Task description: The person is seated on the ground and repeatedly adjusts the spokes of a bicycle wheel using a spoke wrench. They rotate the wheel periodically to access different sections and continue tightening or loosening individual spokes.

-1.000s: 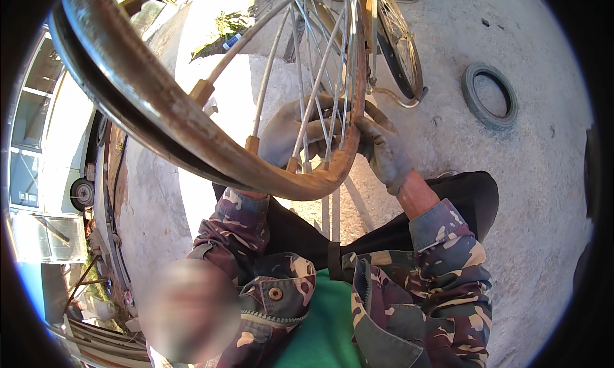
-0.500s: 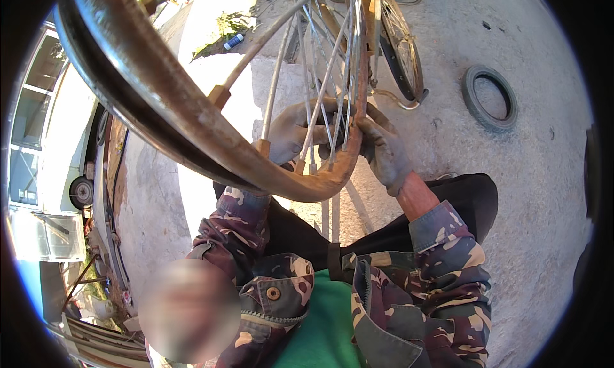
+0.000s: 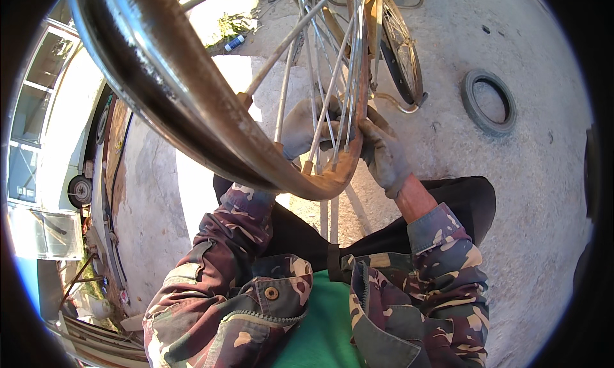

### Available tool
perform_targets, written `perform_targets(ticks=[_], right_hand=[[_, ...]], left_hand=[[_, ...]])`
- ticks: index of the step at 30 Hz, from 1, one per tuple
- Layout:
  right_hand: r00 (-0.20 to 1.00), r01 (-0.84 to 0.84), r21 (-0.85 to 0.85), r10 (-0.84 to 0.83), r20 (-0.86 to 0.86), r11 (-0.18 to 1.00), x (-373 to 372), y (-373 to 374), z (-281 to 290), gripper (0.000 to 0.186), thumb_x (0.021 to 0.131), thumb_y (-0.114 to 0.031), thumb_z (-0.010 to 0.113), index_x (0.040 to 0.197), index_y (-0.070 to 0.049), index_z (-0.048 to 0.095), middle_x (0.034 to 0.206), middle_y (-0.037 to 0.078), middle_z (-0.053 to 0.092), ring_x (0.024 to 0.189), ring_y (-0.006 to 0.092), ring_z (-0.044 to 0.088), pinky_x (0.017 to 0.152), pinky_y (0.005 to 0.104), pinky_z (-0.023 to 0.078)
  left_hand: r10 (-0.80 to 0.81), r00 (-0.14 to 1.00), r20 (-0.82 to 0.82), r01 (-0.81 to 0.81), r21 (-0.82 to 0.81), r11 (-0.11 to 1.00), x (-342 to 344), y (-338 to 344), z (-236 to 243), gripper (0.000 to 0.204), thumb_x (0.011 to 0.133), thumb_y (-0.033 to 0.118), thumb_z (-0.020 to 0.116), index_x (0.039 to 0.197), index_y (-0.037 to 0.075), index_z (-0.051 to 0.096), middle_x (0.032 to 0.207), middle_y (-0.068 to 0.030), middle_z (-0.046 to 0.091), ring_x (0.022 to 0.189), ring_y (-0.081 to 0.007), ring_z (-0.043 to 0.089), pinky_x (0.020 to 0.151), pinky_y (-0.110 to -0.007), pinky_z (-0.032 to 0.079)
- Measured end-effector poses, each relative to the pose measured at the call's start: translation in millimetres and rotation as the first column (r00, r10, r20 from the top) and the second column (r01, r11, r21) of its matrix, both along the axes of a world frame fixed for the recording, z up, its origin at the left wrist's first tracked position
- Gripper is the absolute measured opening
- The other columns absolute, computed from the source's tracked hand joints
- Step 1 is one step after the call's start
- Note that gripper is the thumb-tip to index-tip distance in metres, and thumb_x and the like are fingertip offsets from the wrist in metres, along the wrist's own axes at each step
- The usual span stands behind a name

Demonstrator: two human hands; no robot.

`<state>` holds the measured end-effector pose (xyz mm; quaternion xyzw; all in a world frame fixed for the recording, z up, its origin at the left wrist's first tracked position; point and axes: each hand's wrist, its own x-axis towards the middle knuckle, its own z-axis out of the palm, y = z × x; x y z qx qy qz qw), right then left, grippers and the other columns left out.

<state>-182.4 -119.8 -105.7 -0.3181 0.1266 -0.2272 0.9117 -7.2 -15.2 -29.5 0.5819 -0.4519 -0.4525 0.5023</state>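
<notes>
A rusty bicycle wheel rim [image 3: 252,157], with no tyre on it, curves across from the upper left to the middle, its hollow outer channel showing. Metal spokes [image 3: 332,80] run up from it toward the top of the view. Behind the spokes, my gloved left hand [image 3: 302,128] has its fingers curled in close to the rim; what they grip is hidden. On the right side of the rim, my gloved right hand [image 3: 384,153] is closed with its fingertips against the rusty metal, beside the spoke ends.
Beyond the wheel stands another part of the bicycle with a second wheel [image 3: 401,45]. A loose tyre [image 3: 470,105] lies on the concrete to the right. A blue bottle [image 3: 235,43] lies near some weeds at the back. Wooden boards [image 3: 96,342] and a vehicle [image 3: 54,137] are at the left.
The rim's left portion has swung to the right, and the spokes there have shifted with it. My left hand has moved slightly right; my right hand stays almost in place.
</notes>
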Motion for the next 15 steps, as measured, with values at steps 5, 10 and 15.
perform_targets(ticks=[5, 10, 15], right_hand=[[1.000, -0.003, 0.018, 0.004, -0.010, 1.000, -2, 2, 13, 0.052, 0.110, -0.023, 0.057, 0.156, -0.003, 0.042, 0.125, 0.010, 0.069, 0.104, 0.0177, 0.073, 0.093, 0.0351, 0.063], [0.999, 0.010, 0.006, -0.010, -0.045, 1.000, 0, 1, 2, 0.050, 0.109, -0.026, 0.058, 0.152, -0.003, 0.047, 0.124, 0.010, 0.069, 0.105, 0.0168, 0.072, 0.091, 0.0337, 0.063], [0.999, -0.014, -0.021, 0.013, -0.049, 1.000, -2, 0, 2, 0.052, 0.108, -0.029, 0.061, 0.152, -0.003, 0.048, 0.119, 0.008, 0.071, 0.098, 0.0159, 0.073, 0.086, 0.0324, 0.063]], left_hand=[[0.082, 0.995, 0.054, -0.086, 0.070, 0.994, -7, 0, 4, 0.028, 0.090, 0.013, 0.079, 0.111, -0.003, 0.070, 0.098, -0.0077, 0.072, 0.088, -0.0166, 0.069, 0.081, -0.030, 0.055], [0.119, 0.957, 0.263, -0.125, 0.008, 0.992, -9, -1, 2, 0.029, 0.090, 0.014, 0.081, 0.110, -0.003, 0.071, 0.098, -0.0079, 0.072, 0.087, -0.0159, 0.069, 0.078, -0.030, 0.055], [0.155, 0.974, 0.168, -0.164, 0.043, 0.985, -11, -4, 3, 0.026, 0.092, 0.011, 0.078, 0.111, -0.004, 0.071, 0.099, -0.0092, 0.073, 0.086, -0.0151, 0.069, 0.078, -0.029, 0.055]])
